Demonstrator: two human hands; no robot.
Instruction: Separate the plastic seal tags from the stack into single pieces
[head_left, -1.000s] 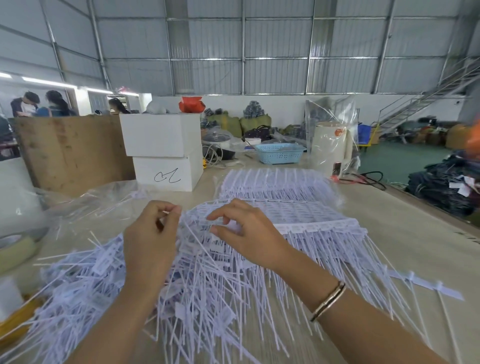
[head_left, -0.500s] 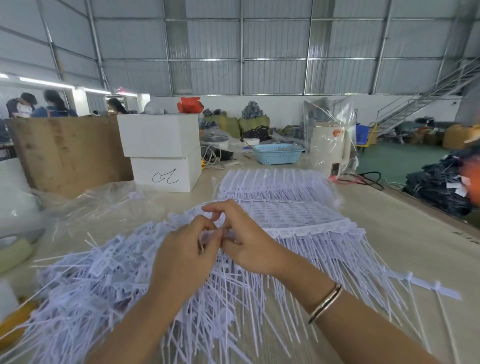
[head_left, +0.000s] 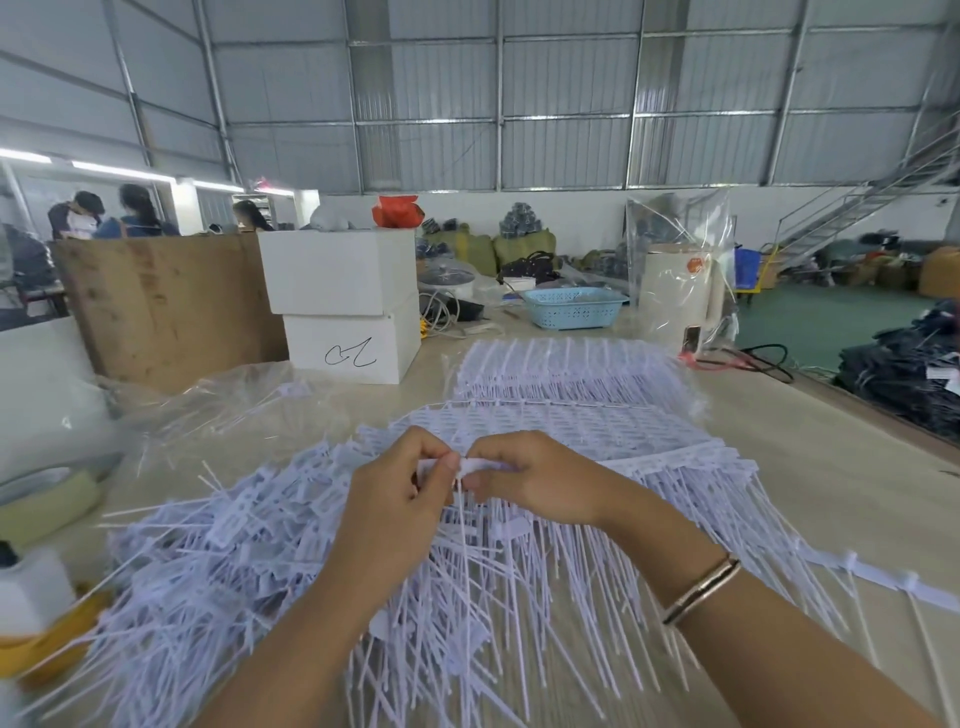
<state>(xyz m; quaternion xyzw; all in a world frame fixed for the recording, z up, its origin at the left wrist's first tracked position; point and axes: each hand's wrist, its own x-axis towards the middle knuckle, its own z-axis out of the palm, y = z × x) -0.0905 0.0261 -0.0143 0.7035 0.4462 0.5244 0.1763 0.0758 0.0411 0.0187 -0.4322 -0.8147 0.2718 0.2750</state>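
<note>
We are reading very little here. On the front face of the lower white box (head_left: 353, 347) we are seeing a black handwritten scrawl (head_left: 350, 354), a looping mark that we cannot make out as any letter or number. On the cream cylindrical appliance (head_left: 675, 291) we are noticing a small orange sticker (head_left: 695, 265), too small for us to read.
</note>
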